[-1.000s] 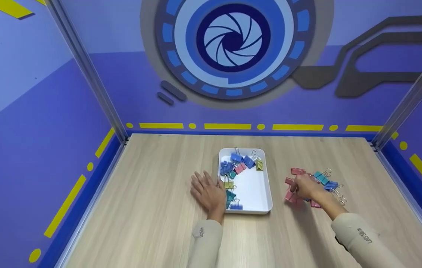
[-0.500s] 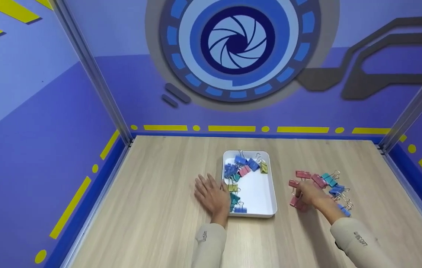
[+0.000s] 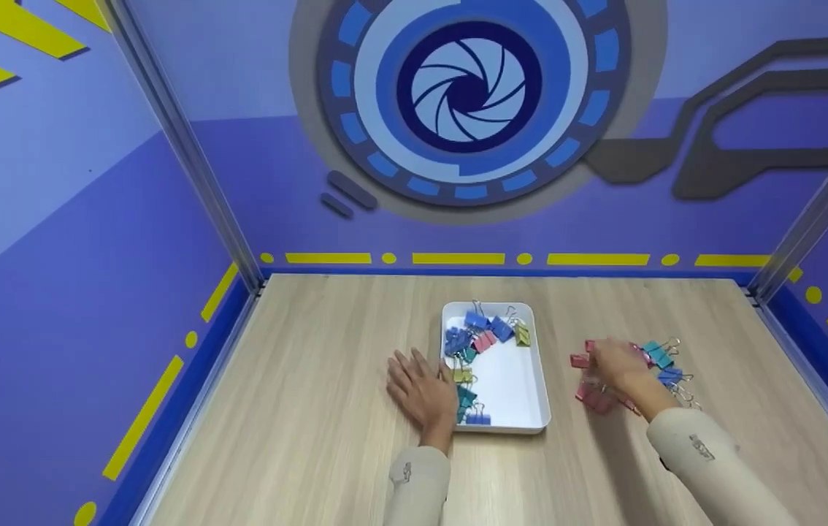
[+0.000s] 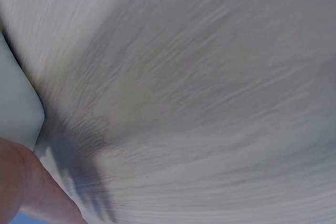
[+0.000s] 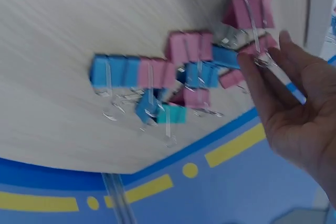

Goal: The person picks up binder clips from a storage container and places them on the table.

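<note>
Around 9 o'clock of the white tray [image 3: 512,383], my left hand [image 3: 421,387] lies flat, fingers straight and spread, thumb at its rim. Clips [image 3: 484,340] line its inside clockwise from 7 to 1. At its 3 o'clock, over loose binder clips [image 5: 199,74], my right hand [image 3: 622,369] has thumb and forefinger slightly parted beside a pink clip [image 5: 242,17]; whether they grip its handle, I cannot tell.

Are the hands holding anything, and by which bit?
The right hand seems to pinch a pink binder clip by its wire handle; the left hand holds nothing.
</note>
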Demonstrator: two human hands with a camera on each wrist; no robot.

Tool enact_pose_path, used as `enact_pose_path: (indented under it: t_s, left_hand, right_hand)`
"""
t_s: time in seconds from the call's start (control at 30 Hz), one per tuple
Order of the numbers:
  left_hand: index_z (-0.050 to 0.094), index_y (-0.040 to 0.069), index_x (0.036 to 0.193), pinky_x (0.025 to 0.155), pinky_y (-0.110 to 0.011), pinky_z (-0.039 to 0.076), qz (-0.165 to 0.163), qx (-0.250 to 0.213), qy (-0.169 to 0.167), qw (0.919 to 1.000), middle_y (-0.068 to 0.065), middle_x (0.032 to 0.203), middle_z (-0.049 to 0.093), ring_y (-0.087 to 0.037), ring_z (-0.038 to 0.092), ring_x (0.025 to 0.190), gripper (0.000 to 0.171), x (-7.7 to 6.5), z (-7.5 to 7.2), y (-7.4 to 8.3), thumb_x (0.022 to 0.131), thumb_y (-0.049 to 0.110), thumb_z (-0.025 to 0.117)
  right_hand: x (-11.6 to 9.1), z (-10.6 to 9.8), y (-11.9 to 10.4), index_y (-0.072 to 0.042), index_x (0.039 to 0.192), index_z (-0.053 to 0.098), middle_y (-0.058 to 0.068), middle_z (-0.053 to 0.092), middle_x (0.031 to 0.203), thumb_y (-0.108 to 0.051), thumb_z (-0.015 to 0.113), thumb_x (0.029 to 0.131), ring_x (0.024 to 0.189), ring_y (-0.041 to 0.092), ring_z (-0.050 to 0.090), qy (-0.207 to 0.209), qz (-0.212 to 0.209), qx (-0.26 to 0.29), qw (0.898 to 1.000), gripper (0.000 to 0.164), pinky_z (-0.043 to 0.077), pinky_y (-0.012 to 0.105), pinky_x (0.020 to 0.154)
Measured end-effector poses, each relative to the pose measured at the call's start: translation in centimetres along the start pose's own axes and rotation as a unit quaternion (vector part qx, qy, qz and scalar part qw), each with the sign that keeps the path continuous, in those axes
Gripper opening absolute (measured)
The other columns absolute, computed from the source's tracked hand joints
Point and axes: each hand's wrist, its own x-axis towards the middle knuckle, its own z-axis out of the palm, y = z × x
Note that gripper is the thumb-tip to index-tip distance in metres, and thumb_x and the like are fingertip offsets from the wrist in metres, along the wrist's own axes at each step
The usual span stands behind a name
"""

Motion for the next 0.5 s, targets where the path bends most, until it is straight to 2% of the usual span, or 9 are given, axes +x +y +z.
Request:
enact_pose_path:
  t_s: [0.1, 0.17, 0.23, 0.33, 0.4, 0.5]
  left_hand:
    - [0.045, 0.014, 0.155, 0.124, -0.057, 0.028, -0.004, 0.005, 0.003, 1.0000, -0.017, 0.165, 0.036, -0.038, 0.029, 0.155, 0.066, 0.3, 0.0, -0.1, 0.103, 0.054, 0.047]
    - [0.044, 0.014, 0.155, 0.125, -0.057, 0.027, -0.005, 0.007, 0.004, 1.0000, -0.017, 0.165, 0.035, -0.038, 0.029, 0.155, 0.066, 0.4, -0.1, -0.1, 0.103, 0.054, 0.047]
    - [0.044, 0.014, 0.155, 0.125, -0.057, 0.027, -0.003, 0.006, 0.006, 1.0000, -0.017, 0.165, 0.035, -0.038, 0.029, 0.155, 0.066, 0.3, 0.0, -0.1, 0.103, 0.054, 0.046]
    - [0.045, 0.013, 0.155, 0.124, -0.057, 0.027, 0.002, -0.001, 0.007, 1.0000, -0.017, 0.165, 0.036, -0.038, 0.029, 0.155, 0.066, -0.1, 0.2, 0.0, 0.103, 0.054, 0.047]
    - [0.046, 0.013, 0.154, 0.124, -0.057, 0.027, 0.002, -0.005, 0.006, 1.0000, -0.018, 0.164, 0.037, -0.038, 0.030, 0.155, 0.066, -0.4, 0.3, -0.1, 0.102, 0.053, 0.048]
    - [0.047, 0.012, 0.153, 0.124, -0.057, 0.028, -0.002, -0.009, 0.005, 0.9999, -0.018, 0.163, 0.038, -0.039, 0.031, 0.154, 0.066, -0.6, 0.3, -0.3, 0.102, 0.052, 0.051]
  right_hand:
    - [1.8, -1.3, -1.0, 0.006, 0.089, 0.066, 0.019, 0.066, 0.080, -0.007, 0.068, 0.093, 0.071, 0.033, 0.066, 0.036, 0.025, -0.048, 0.998, 0.013, 0.060, 0.050, 0.065]
    - [3.1, -1.9, -1.9, 0.008, 0.092, 0.064, 0.024, 0.065, 0.083, -0.007, 0.066, 0.094, 0.074, 0.039, 0.068, 0.053, 0.039, -0.056, 0.996, 0.015, 0.060, 0.053, 0.067]
    - [4.2, -2.1, -2.8, 0.011, 0.096, 0.065, 0.028, 0.067, 0.089, -0.006, 0.065, 0.094, 0.079, 0.044, 0.069, 0.065, 0.045, -0.040, 0.996, 0.017, 0.060, 0.056, 0.071]
    - [5.6, -1.2, -4.5, 0.013, 0.102, 0.064, 0.032, 0.068, 0.097, -0.003, 0.065, 0.094, 0.086, 0.046, 0.070, 0.079, 0.036, 0.004, 0.996, 0.018, 0.060, 0.056, 0.076]
    - [6.5, -0.1, -5.7, 0.013, 0.107, 0.064, 0.032, 0.068, 0.097, -0.001, 0.065, 0.094, 0.083, 0.042, 0.069, 0.078, 0.027, 0.043, 0.996, 0.019, 0.061, 0.051, 0.075]
    - [7.8, 2.1, -7.4, 0.011, 0.109, 0.063, 0.029, 0.069, 0.092, -0.002, 0.065, 0.094, 0.073, 0.031, 0.063, 0.083, 0.015, 0.084, 0.993, 0.020, 0.059, 0.044, 0.065]
